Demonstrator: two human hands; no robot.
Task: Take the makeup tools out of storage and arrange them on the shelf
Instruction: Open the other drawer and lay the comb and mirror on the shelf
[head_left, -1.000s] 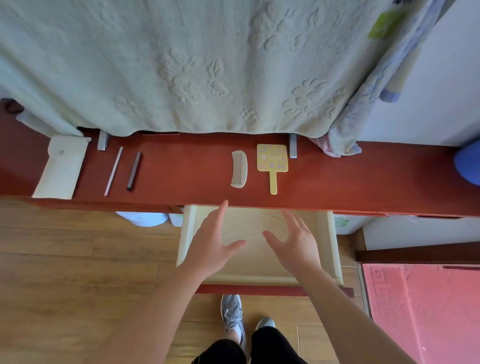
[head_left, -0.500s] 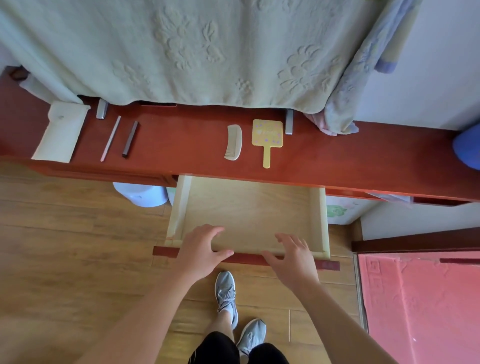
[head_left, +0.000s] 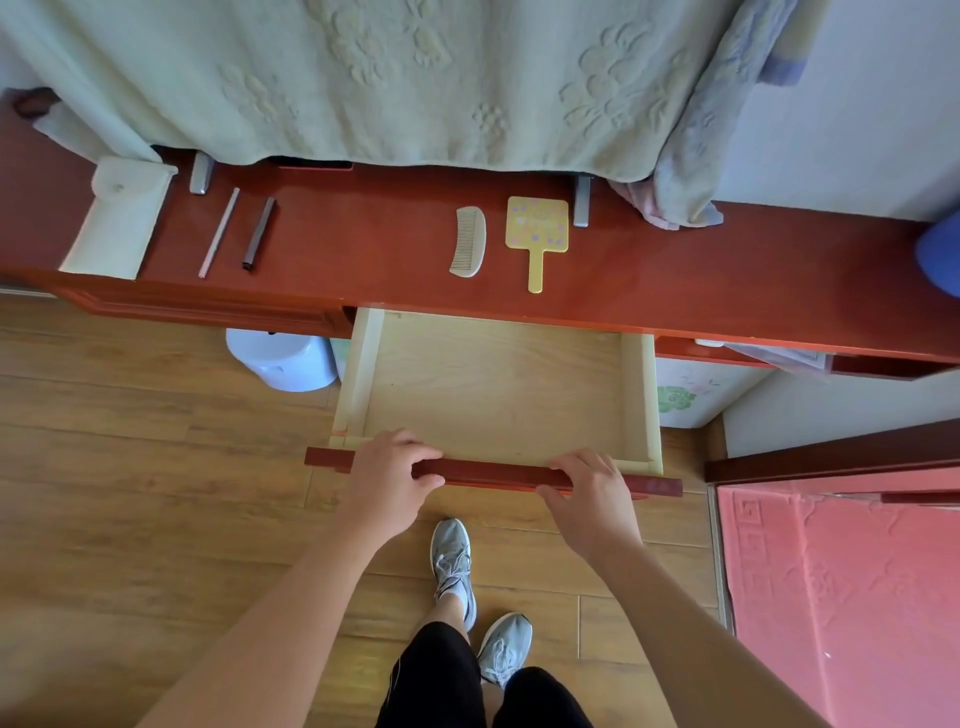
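A pale wooden drawer (head_left: 498, 384) stands pulled out from under the red shelf (head_left: 363, 244), and nothing lies inside it. My left hand (head_left: 387, 480) and my right hand (head_left: 592, 499) both grip its red front panel (head_left: 493, 474), fingers curled over the top edge. On the shelf lie a white pouch (head_left: 117, 218), a thin pale pencil (head_left: 219, 232), a dark stick (head_left: 258, 234), a cream comb (head_left: 468, 241) and a yellow hand mirror (head_left: 536, 234).
A pale green blanket (head_left: 389, 78) hangs over the shelf's back edge. A light blue bin (head_left: 283, 358) sits on the wooden floor left of the drawer. A pink mat (head_left: 841, 597) lies at the right. My feet in grey shoes (head_left: 452, 561) stand below the drawer.
My hands moved back from over the drawer's inside to its front panel and curled round it. The camera tilted, so the shelf sits higher in view.
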